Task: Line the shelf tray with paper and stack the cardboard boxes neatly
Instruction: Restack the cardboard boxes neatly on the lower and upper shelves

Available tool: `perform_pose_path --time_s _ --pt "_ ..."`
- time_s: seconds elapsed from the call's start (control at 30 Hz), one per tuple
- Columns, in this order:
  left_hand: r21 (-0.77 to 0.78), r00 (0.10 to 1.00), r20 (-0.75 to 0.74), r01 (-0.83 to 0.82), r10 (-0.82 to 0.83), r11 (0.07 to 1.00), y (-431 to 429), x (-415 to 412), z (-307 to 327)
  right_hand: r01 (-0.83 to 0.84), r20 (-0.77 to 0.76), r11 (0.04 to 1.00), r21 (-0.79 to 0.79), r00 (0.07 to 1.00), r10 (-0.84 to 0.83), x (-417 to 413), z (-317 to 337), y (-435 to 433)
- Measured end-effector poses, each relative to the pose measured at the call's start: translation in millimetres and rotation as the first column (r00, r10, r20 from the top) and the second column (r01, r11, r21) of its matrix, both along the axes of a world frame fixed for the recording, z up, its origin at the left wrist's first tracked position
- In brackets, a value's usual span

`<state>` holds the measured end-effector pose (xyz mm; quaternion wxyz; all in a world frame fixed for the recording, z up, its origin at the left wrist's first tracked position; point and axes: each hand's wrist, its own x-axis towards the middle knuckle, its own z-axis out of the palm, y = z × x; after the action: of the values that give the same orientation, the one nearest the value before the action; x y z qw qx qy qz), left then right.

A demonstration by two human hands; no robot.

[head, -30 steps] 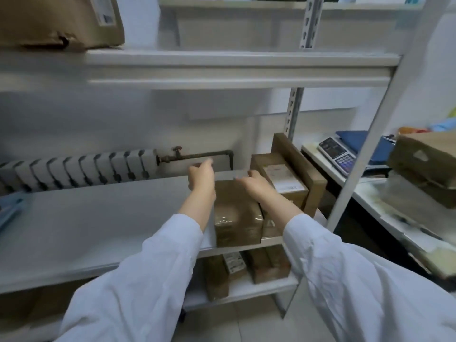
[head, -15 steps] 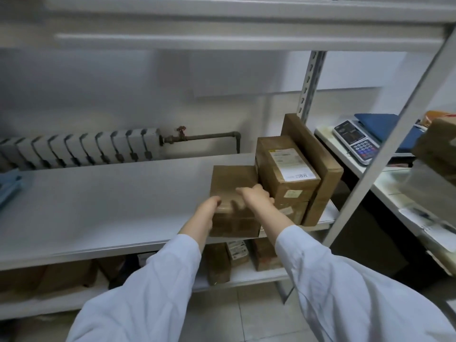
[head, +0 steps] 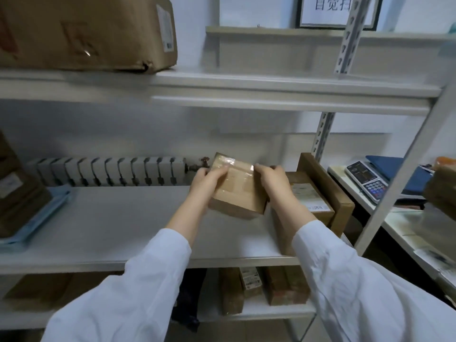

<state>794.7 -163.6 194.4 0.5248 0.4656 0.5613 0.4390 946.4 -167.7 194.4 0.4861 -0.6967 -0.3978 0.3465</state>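
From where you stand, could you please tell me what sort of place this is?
Probably a stockroom: white metal shelving carries a large cardboard box above, the left hand and right hand hold a small taped box, and what looks like a keypad scale sits on the side counter.

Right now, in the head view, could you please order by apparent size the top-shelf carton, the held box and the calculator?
1. top-shelf carton
2. held box
3. calculator; farther off, so less certain.
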Motion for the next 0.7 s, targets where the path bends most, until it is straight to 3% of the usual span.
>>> perform_pose_path --time_s 0.13,0.33,0.5,0.7 --pt "-0.009 0.980 -0.134 0.150 -0.149 0.989 -24 -24 47 -0.012 0.167 0.998 0.062 0.986 0.002 -15 42 -20" --pt "0.034 0.938 -0.297 0.200 -0.181 0.979 -71 -61 105 -0.094 0.359 0.995 0.018 0.930 0.082 -38 101 -54" --pt "0.117 0.845 -0.519 0.217 -0.126 0.969 -109 -93 153 -0.197 0.342 0.980 0.003 0.921 0.184 -61 157 -89" --pt "0.301 0.885 -0.460 0.226 -0.067 0.926 -148 -126 224 -0.237 0.320 0.952 0.195 0.933 0.167 -82 242 -135"
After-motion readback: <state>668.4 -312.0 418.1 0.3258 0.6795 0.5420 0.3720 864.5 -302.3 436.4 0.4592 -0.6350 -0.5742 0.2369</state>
